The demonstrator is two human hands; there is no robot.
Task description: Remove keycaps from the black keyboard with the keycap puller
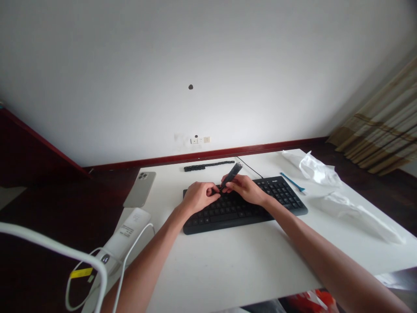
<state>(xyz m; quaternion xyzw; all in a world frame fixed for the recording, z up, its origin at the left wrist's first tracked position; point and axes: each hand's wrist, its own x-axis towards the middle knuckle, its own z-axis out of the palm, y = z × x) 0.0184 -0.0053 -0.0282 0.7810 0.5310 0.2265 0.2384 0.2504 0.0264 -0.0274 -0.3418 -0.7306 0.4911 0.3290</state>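
Observation:
A black keyboard (pixel 260 204) lies on the white desk (pixel 228 261) in front of me. Both hands hover over its upper middle rows. My right hand (pixel 245 188) is closed around a slim dark tool (pixel 232 174) that slants up to the right, its lower tip down at the keys. My left hand (pixel 198 196) is curled beside that tip, fingers pinched together near a small dark piece that I cannot make out. A row of loose black keycaps (pixel 208 165) lies along the desk's far edge behind the keyboard.
A phone (pixel 140 188) lies face down at the desk's left corner. A white power bank with a coiled white cable (pixel 125 237) sits front left. A blue brush (pixel 293 182) and crumpled white plastic bags (pixel 317 169) lie to the right. The keyboard's cable (pixel 249 167) runs back.

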